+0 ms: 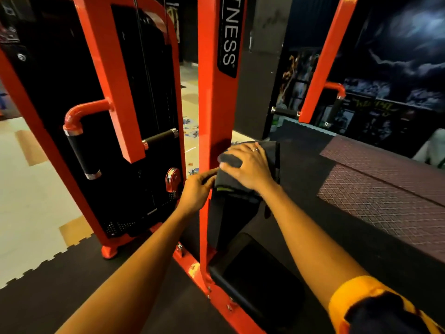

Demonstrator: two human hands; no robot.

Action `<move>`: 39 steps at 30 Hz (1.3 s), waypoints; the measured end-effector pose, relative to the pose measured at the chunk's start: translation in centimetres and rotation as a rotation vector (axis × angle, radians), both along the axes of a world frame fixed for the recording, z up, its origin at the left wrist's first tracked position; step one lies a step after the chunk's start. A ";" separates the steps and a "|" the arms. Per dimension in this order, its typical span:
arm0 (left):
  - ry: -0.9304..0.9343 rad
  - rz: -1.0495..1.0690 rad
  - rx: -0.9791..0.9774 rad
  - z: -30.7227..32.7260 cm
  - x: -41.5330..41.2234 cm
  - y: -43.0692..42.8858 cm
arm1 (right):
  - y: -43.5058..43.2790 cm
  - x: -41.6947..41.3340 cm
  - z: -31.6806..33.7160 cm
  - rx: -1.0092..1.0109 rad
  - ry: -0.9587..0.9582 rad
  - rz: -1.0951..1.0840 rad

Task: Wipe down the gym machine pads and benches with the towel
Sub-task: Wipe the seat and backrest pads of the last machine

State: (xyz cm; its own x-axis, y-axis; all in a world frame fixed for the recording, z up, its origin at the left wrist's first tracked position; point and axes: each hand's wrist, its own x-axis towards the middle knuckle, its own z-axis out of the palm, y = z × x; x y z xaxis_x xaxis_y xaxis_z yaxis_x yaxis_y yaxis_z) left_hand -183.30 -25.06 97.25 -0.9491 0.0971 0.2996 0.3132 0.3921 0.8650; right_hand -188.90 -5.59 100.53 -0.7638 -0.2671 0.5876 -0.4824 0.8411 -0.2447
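Observation:
A dark grey towel (pixel 271 153) lies over the top of the machine's black back pad (pixel 226 218), which stands against the orange centre post (pixel 214 112). My right hand (pixel 248 167) lies flat on the towel with fingers spread, pressing it against the pad's top. My left hand (pixel 196 190) grips the pad's left edge beside the post, fingers curled round it. Below, the black seat pad (pixel 260 278) sits on the orange base frame.
An orange press arm with black grip handles (pixel 81 153) hangs at the left in front of the black weight stack (pixel 144 116). A second orange arm (pixel 325 63) rises at the right. A raised patterned mat platform (pixel 385 189) lies right; black rubber flooring lies below.

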 end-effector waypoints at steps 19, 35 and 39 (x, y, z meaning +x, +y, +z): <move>0.035 -0.075 -0.002 0.5 -0.4 0.5 | 3.2 -3.1 -0.1 -0.323 -0.176 -0.058; 0.114 -0.300 -0.426 3.5 -4.6 2.5 | 5.4 -4.7 -2.9 -0.966 -0.401 0.044; 0.120 -0.368 -0.550 4.9 -7.1 3.8 | 4.7 -4.9 -3.3 -0.934 -0.343 -0.073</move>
State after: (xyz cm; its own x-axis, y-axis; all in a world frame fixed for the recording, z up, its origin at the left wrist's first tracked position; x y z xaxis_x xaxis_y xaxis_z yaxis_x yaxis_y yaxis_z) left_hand -190.42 -21.22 102.14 -0.7879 0.5770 0.2151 0.5924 0.6150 0.5205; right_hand -193.82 -0.91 97.26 -0.9278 0.2437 0.2824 -0.2163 0.2652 -0.9396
